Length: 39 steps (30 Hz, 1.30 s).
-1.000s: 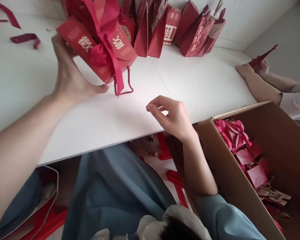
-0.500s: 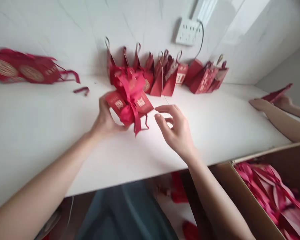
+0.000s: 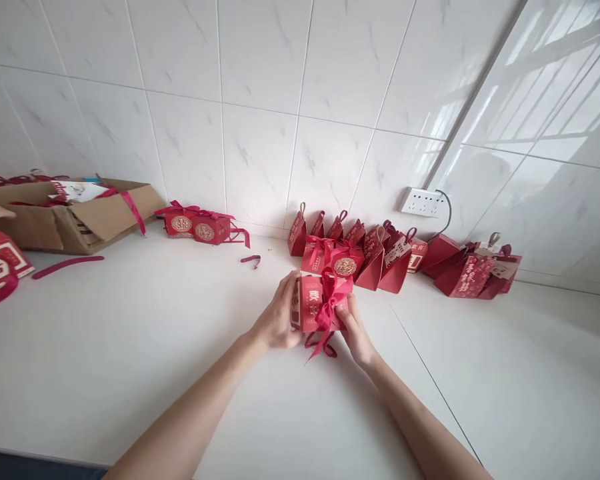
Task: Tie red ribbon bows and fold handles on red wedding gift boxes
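Note:
A red gift box [image 3: 310, 303] with pale lettering and a pink-red ribbon bow [image 3: 329, 300] is held between my two hands over the white counter. My left hand [image 3: 281, 317] grips its left end, and my right hand [image 3: 356, 331] closes on the right end near the bow. A dark red cord [image 3: 327, 350] hangs below the box on the near side. Just behind it stand other ribboned red boxes [image 3: 347, 260], one with a round gold emblem. Parts of my fingers are hidden behind the held box.
Triangular red boxes [image 3: 375, 263] with loops line the tiled wall, more [image 3: 473, 273] to the right. Two ribboned boxes [image 3: 205, 228] and a cardboard carton [image 3: 100, 223] stand left. Ribbon scraps [image 3: 69, 266] lie on the counter [image 3: 145, 347]. A power strip [image 3: 423, 202] is on the wall.
My right hand, apart from the box before, now grips its right end. The box has turned. The view has swung up and left; the other person's arms and the lower carton are out of sight.

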Available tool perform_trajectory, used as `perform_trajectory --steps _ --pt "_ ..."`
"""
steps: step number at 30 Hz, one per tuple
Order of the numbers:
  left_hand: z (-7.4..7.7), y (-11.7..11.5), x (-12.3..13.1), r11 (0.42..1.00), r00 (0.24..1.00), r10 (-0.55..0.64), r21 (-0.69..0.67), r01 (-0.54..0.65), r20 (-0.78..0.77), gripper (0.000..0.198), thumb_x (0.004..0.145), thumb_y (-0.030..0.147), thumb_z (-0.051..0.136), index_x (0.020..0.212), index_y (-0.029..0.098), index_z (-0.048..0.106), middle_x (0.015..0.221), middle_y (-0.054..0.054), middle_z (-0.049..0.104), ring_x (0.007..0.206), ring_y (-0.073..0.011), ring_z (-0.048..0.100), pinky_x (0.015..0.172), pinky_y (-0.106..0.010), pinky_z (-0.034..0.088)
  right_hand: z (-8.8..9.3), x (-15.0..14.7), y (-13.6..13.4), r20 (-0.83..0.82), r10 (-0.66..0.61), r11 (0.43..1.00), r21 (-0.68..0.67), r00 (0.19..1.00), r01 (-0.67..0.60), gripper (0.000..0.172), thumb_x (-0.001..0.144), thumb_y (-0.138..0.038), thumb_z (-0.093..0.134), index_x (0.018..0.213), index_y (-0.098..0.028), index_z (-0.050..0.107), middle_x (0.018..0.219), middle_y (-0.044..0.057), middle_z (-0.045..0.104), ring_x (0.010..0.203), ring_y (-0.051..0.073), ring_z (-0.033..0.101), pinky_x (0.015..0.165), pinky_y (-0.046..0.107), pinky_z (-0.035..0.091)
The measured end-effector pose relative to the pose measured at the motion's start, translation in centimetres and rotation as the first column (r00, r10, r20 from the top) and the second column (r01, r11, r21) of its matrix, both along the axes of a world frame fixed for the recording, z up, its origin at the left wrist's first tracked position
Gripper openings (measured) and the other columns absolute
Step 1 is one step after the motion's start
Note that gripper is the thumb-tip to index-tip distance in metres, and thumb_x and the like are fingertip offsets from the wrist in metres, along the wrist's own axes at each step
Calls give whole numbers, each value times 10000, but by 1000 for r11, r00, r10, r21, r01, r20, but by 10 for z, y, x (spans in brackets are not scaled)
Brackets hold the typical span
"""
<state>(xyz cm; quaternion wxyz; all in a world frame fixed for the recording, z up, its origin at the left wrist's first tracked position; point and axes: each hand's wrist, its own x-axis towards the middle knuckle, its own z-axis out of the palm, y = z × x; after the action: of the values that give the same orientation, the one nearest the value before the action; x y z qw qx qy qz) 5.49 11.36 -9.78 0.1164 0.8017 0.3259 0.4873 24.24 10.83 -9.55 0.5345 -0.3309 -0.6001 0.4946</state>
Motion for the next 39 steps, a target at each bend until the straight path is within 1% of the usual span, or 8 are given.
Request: perform_trajectory --steps 3,7,11,16,22,27,31,39 --pt "1 1 5 992 989 79 -109 -65 124 793 676 164 584 1394 226 254 1474 -156 200 1395 -350 193 1096 -551 304 0 2 -3 -88 42 999 -28 995 -44 434 856 -495 512 1212 -299 360 1219 50 537 1120 244 548 951 475 463" --pt "11 -1 10 933 889 233 -348 -90 395 431 754 285 601 1172 241 504 1382 -104 370 1322 -291 350 1040 -479 384 7 -7 -12 -124 -45 999 -16 991 43 644 794 -438 639 1298 -353 247 1417 59 349 1229 239 472 989 490 449" --pt "24 -4 11 866 827 153 -476 152 542 321 797 358 577 1078 202 571 1134 -74 623 1127 -265 545 960 -425 437 13 -9 -18 -111 -50 998 -40 993 46 652 792 -474 629 1316 -337 267 1392 91 369 1159 249 527 906 489 515" --pt "26 -3 12 802 770 -67 -424 420 635 403 826 491 500 1041 178 633 1189 -85 626 1150 -292 543 960 -413 431 16 -6 -15 -154 -74 994 -90 985 60 590 786 -505 615 1270 -296 348 1366 90 421 1207 253 490 903 490 519" --pt "16 -1 16 830 789 300 -554 61 537 542 729 507 638 1154 210 482 1319 -116 487 1212 -272 486 942 -387 447 10 -11 -12 -178 -264 956 -176 948 233 535 775 -533 606 1156 -271 337 1306 94 460 1160 231 522 891 465 519" --pt "19 -3 15 880 842 176 -466 98 510 456 796 525 543 1116 204 502 1165 -87 580 1083 -236 566 872 -349 481 -4 -7 -4 122 -198 962 -166 973 216 518 704 -541 663 1050 -232 432 1200 98 528 1159 260 490 981 481 417" --pt "19 -3 15 902 896 183 -432 11 405 438 756 469 616 1076 184 523 1077 -93 617 1015 -241 594 878 -366 469 -2 -5 -6 93 -115 982 -138 989 127 468 763 -581 575 1056 -242 440 1219 79 516 1166 244 477 978 454 411" --pt "21 -10 18 945 905 22 -305 120 425 382 672 335 696 983 192 527 1145 -103 543 1024 -237 586 821 -348 505 10 4 -5 157 -304 952 82 939 295 364 802 -561 526 783 -229 380 834 0 488 763 151 498 701 320 487"
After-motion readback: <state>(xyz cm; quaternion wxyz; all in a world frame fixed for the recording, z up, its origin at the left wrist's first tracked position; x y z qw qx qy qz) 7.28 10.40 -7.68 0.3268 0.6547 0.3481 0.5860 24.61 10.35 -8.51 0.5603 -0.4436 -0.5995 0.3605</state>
